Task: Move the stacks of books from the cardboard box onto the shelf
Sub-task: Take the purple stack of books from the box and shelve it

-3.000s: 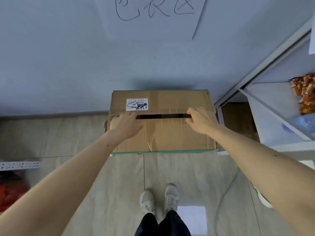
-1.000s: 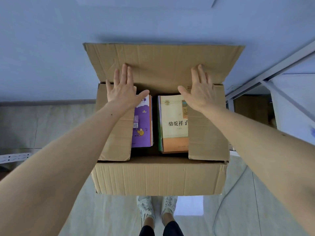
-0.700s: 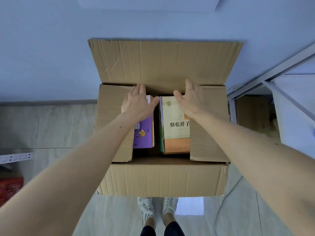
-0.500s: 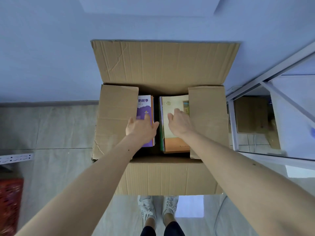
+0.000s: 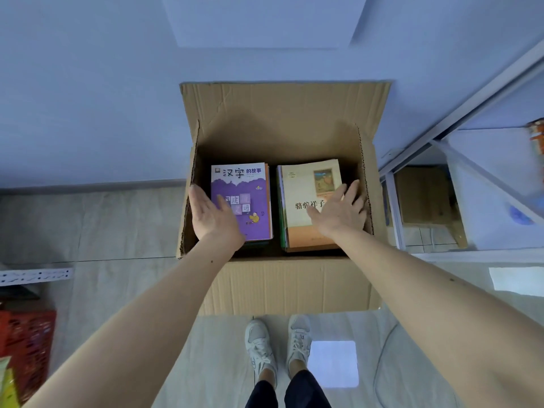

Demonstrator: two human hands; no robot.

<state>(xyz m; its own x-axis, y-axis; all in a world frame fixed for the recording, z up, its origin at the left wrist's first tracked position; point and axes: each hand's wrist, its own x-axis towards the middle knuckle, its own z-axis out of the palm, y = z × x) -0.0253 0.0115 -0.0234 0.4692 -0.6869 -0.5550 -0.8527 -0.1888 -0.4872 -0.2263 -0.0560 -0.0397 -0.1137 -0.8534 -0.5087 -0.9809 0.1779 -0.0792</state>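
I have both bare arms stretched forward and down. My left hand (image 5: 210, 214) is flat, fingers together; my right hand (image 5: 338, 214) is spread, fingers splayed, palm down.

I see a tiled floor (image 5: 123, 231) carrying the open box (image 5: 288, 287), a red crate (image 5: 26, 334) and my shoes (image 5: 276, 343).
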